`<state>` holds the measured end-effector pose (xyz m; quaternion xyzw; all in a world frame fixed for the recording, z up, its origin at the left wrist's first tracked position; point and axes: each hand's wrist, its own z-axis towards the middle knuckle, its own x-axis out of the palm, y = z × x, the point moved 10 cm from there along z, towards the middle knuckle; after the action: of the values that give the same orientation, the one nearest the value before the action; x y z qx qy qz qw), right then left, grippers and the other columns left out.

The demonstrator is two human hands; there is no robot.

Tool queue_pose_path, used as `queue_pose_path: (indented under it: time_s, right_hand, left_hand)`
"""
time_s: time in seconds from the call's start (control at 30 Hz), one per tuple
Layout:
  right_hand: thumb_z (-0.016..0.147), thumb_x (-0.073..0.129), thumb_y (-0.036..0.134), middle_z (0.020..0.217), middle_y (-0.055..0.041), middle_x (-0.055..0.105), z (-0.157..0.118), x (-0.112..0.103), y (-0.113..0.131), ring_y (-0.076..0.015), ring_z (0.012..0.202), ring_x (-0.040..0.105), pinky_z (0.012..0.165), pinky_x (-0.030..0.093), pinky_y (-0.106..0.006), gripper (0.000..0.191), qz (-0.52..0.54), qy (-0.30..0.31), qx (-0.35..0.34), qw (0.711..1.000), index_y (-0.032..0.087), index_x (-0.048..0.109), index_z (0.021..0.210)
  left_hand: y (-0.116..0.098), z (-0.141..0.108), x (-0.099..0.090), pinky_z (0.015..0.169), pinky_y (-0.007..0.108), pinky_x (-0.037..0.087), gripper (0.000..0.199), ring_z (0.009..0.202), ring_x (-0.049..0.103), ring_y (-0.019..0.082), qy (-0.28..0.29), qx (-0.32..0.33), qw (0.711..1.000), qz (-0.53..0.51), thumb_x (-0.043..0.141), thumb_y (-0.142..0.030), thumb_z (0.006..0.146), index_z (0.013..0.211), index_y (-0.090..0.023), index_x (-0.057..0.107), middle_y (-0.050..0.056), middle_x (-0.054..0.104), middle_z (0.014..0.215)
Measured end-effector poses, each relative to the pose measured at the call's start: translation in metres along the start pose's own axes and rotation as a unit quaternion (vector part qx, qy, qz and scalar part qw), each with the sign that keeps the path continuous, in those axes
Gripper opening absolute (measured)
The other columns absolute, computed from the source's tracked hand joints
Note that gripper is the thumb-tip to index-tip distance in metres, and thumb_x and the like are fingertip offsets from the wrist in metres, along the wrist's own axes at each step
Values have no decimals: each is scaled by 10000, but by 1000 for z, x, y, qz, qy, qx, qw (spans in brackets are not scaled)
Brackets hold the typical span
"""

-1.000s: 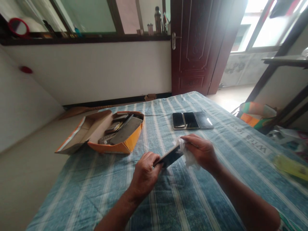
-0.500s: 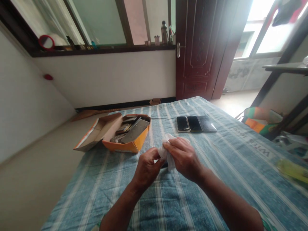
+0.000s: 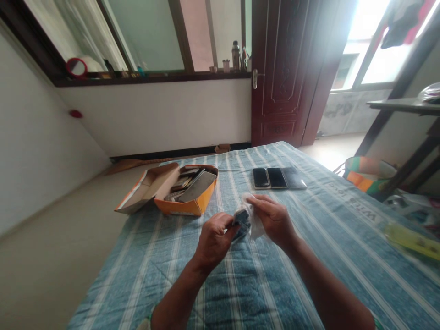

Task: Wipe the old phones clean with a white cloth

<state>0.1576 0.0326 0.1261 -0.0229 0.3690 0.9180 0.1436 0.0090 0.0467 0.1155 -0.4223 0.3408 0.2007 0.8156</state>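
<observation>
My left hand [image 3: 216, 237] is closed on the near edge of a small dark phone [image 3: 242, 222], which is tilted and blurred. Thumb and fingers pinch it from the left. My right hand [image 3: 273, 217] grips a thin white tissue [image 3: 253, 219] that hangs down beside the phone's right side. To the left stands an open orange cardboard box [image 3: 192, 204] with several phones and flat parts inside. Beyond my right hand lie a black phone [image 3: 261, 177], a second black phone [image 3: 277, 178] and a grey flat device [image 3: 294, 178], side by side.
A blue striped cloth [image 3: 165, 275] covers the bed-like surface under everything. The box's lid [image 3: 144, 188] is folded out to the left. A yellow packet [image 3: 410, 240] lies near the right edge. A dark red door [image 3: 288, 73] stands behind.
My right hand has drawn the tissue off to the right, so the phone's dark face now shows. My left hand stays on the phone. The view has shifted slightly.
</observation>
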Motion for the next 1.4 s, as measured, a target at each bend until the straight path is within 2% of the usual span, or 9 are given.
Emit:
queue_pose_path:
  time_s: [0.2, 0.27, 0.37, 0.5, 0.63, 0.83, 0.97, 1.2, 1.4]
  right_hand:
    - [874, 575, 222, 989, -47, 716, -5, -2, -21, -186, 895, 683, 775, 568, -308, 230, 61, -14, 82, 995, 241, 727, 1046]
    - [889, 555, 221, 968, -45, 717, -7, -3, -20, -182, 874, 686, 757, 571, -300, 237, 46, -15, 81, 996, 237, 719, 1060]
    - [924, 488, 175, 1026, -73, 703, -7, 1, 6, -184, 918, 675, 792, 564, -304, 288, -50, -9, -8, 999, 219, 686, 1127]
    - [929, 465, 128, 1102, -108, 680, -12, 25, 49, -245, 1134, 586, 992, 467, -431, 314, -193, 39, -144, 970, 187, 654, 1172]
    - [925, 483, 131, 1096, -102, 681, -11, 33, 55, -242, 1143, 579, 1011, 448, -453, 314, -210, 58, -163, 962, 190, 637, 1192]
    - [936, 475, 163, 1130, -77, 675, -7, 9, 17, -186, 1069, 627, 925, 514, -319, 303, -56, 9, -56, 997, 232, 674, 1154]
    - [907, 539, 225, 1110, -55, 686, -10, 5, -8, -180, 999, 648, 878, 518, -302, 264, 59, -26, 45, 997, 266, 704, 1108]
    - [830, 631, 339, 1035, -24, 711, -20, 8, -42, -197, 946, 643, 831, 508, -317, 233, 200, -69, 179, 961, 256, 742, 1018]
    - [732, 743, 384, 943, -24, 726, -34, 23, -64, -165, 783, 641, 685, 499, -267, 330, 331, -82, 296, 892, 222, 741, 1020]
  left_hand:
    - [-3, -1, -4, 581, 217, 404, 203, 653, 544, 134, -9, 10, 1000, 5, 562, -228, 802, 604, -187, 583, -13, 566, 632]
    - [-3, -2, -5, 573, 215, 402, 204, 650, 540, 132, -11, 11, 1000, 8, 566, -228, 795, 595, -190, 572, -15, 563, 632]
    - [-2, -3, -4, 566, 214, 400, 216, 645, 537, 132, -9, 9, 1000, 17, 553, -255, 807, 601, -190, 548, -14, 552, 632]
    - [-1, -5, -4, 569, 225, 408, 236, 633, 533, 137, -8, 12, 1000, 25, 513, -279, 829, 610, -189, 509, -7, 540, 632]
    - [-3, -5, -4, 572, 229, 410, 210, 625, 534, 136, -8, 19, 999, 29, 480, -230, 821, 615, -190, 496, -4, 545, 633]
    - [-8, -3, -2, 579, 228, 400, 245, 633, 535, 137, -4, 30, 998, 47, 518, -258, 823, 589, -192, 486, -7, 541, 632]
    - [-5, -4, -1, 578, 219, 388, 241, 643, 539, 135, -8, 31, 998, 48, 531, -258, 827, 597, -192, 498, -12, 540, 632]
    - [2, -5, 1, 592, 219, 387, 195, 649, 545, 136, -2, 27, 999, 47, 553, -239, 821, 634, -185, 552, -10, 552, 647]
    - [-1, -4, -1, 594, 219, 388, 184, 643, 547, 135, -6, 21, 999, 42, 575, -203, 790, 611, -180, 543, -11, 555, 640]
